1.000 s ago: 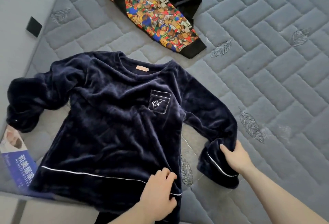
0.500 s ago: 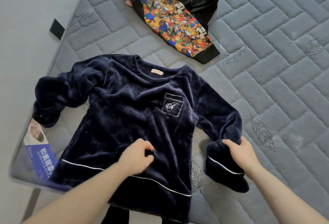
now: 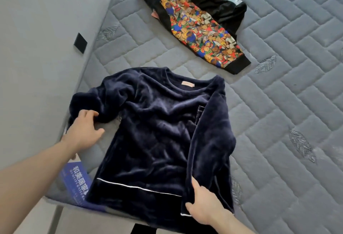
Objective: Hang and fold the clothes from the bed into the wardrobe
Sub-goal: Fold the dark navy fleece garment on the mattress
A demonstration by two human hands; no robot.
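The only writing I could actually read was white Chinese characters, 和美居家, on a blue tag (image 3: 78,182) sticking out at the mattress corner, right under the left forearm. Smaller Latin lettering ran beside it but it was too blurry to make out. The top (image 3: 157,137) had a little pinkish neck label (image 3: 188,84), with nothing legible on it.

One navy velvet top lay flat on the bed (image 3: 278,103) between the two hands, with white piping across the hem. Its right sleeve was folded over the front, covering most of the chest pocket.

The right hand (image 3: 203,204) came in from the bottom edge, fingers curled round the cuff end of that folded sleeve, thumb on top, gripping it near the hem. The left hand (image 3: 84,131) reached in from the lower left with the arm stretched out, fingers fairly straight and spread, fingertips touching the bunched left sleeve without clearly gripping it.

Well beyond both hands, further up the bed, sat one heap of other clothes (image 3: 202,20): a black piece with a colourful teddy-bear print panel, plus bits of light blue and pink fabric. I couldn't count the garments in it.
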